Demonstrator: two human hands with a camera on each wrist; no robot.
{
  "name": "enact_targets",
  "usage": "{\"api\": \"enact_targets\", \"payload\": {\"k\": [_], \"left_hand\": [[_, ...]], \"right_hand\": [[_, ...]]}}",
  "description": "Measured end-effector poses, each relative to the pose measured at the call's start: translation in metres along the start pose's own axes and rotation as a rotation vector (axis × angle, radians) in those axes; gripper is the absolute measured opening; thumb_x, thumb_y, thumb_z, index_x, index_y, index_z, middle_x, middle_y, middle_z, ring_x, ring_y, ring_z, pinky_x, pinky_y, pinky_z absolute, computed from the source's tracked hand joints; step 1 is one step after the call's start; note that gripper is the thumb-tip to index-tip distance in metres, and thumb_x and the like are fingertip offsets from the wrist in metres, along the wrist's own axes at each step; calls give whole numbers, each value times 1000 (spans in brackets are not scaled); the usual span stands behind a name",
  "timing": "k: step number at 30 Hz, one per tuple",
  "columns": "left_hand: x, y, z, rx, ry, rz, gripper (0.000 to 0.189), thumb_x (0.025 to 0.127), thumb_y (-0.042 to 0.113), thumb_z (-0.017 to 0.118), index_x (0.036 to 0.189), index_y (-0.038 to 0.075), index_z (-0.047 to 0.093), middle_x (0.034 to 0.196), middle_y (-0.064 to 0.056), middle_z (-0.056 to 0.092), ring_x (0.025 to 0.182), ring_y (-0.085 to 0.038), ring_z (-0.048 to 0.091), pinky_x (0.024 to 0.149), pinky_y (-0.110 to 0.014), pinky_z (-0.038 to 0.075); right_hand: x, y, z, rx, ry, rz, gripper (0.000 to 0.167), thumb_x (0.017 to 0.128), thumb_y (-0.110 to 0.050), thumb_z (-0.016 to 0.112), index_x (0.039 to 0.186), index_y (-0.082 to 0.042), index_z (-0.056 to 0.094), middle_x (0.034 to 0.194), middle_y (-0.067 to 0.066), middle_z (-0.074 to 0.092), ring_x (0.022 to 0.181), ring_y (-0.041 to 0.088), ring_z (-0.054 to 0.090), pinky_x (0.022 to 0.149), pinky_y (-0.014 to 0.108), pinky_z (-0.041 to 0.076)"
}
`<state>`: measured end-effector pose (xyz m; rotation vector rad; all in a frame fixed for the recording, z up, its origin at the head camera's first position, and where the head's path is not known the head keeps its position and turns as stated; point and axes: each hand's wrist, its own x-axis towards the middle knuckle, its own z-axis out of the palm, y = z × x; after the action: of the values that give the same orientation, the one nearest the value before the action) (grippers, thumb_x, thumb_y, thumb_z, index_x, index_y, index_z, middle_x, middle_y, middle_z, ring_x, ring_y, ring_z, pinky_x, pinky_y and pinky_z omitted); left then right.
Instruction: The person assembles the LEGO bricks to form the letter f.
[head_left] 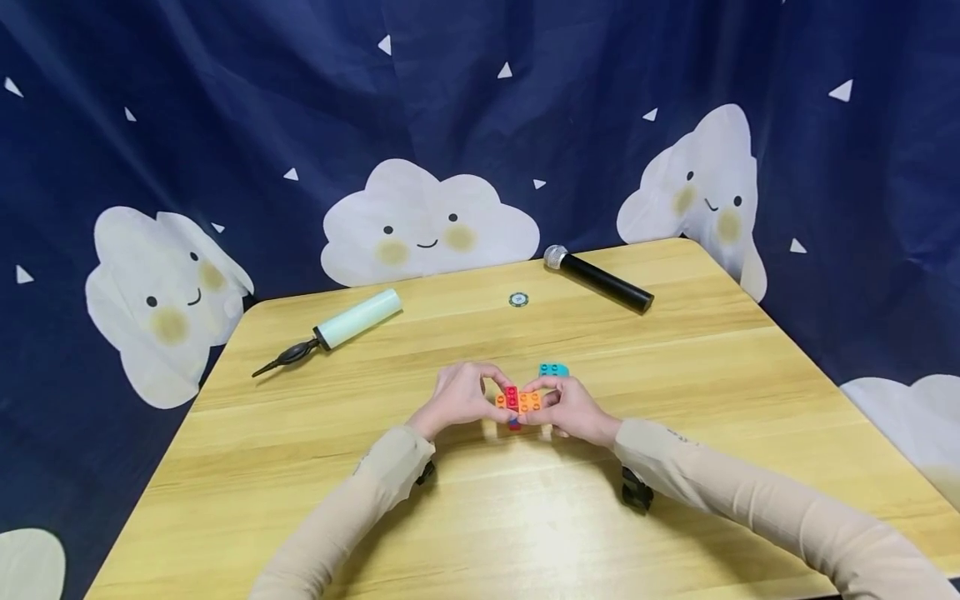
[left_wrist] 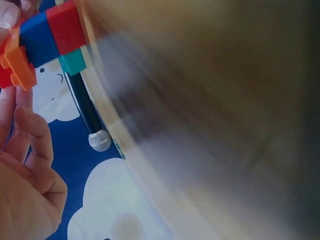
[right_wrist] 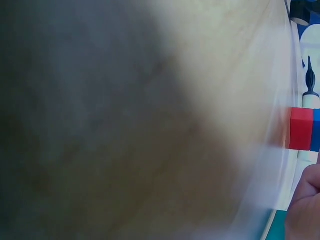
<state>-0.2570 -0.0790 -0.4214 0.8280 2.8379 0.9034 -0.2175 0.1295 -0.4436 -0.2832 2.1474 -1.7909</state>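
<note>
In the head view a small stack of toy building bricks stands at mid-table, pinched between both hands. An orange brick (head_left: pixel 529 402) lies across its upper part with a red brick (head_left: pixel 512 395) on top. Below the orange one, a blue brick (left_wrist: pixel 40 39) and a lower red brick (left_wrist: pixel 66 27) show in the left wrist view. My left hand (head_left: pixel 459 396) holds the stack's left side with thumb and forefinger. On the opposite side my right hand (head_left: pixel 576 410) grips the orange brick's right end. A teal brick (head_left: pixel 553 369) lies just behind the right fingers, partly covered.
A pale hand pump (head_left: pixel 360 320) with a black nozzle lies at the table's back left. A black microphone (head_left: pixel 606 282) lies at the back right, with a round chip (head_left: pixel 518 299) to its left. A dark blue cloud-print curtain (head_left: pixel 465 100) hangs behind the wooden table (head_left: pixel 315 483).
</note>
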Motion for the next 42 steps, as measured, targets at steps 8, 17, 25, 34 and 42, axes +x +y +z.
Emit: {"api": "enact_targets", "payload": {"k": [8, 17, 25, 34, 42], "left_hand": [[6, 2, -4, 39, -51, -7, 30, 58, 44, 85, 80, 31, 69, 76, 7, 65, 58, -10, 45, 74, -35, 35], [4, 3, -1, 131, -53, 21, 36, 59, 48, 81, 89, 30, 72, 89, 8, 72, 63, -8, 45, 65, -29, 34], [3, 7, -1, 209, -53, 27, 44, 60, 53, 82, 96, 29, 72, 87, 13, 71, 64, -7, 45, 65, -31, 34], [0, 0, 8, 190, -33, 5, 46, 61, 53, 80, 97, 26, 72, 89, 15, 71, 63, -7, 46, 66, -31, 33], [1, 0, 5, 182, -7, -24, 47, 61, 54, 81, 97, 25, 73, 75, 11, 68, 59, -9, 39, 63, -30, 32]], "right_hand": [[-2, -3, -1, 7, -14, -2, 44, 77, -8, 77, 116, 3, 58, 56, 1, 53, 37, 5, 33, 39, 19, 32], [0, 3, -1, -4, -5, 12, 44, 78, -8, 77, 116, 1, 57, 57, -1, 52, 37, 5, 34, 40, 19, 33], [0, 2, -2, -28, 5, -21, 44, 79, -8, 77, 117, 0, 58, 60, 5, 57, 37, 5, 35, 39, 19, 33], [-3, -1, -3, -82, -2, -24, 50, 76, -8, 79, 120, 0, 56, 64, 9, 64, 37, 6, 37, 38, 20, 35], [-7, -15, -34, -317, 55, -32, 55, 75, -10, 80, 123, -1, 55, 80, 6, 70, 40, 8, 42, 39, 20, 36]]}}
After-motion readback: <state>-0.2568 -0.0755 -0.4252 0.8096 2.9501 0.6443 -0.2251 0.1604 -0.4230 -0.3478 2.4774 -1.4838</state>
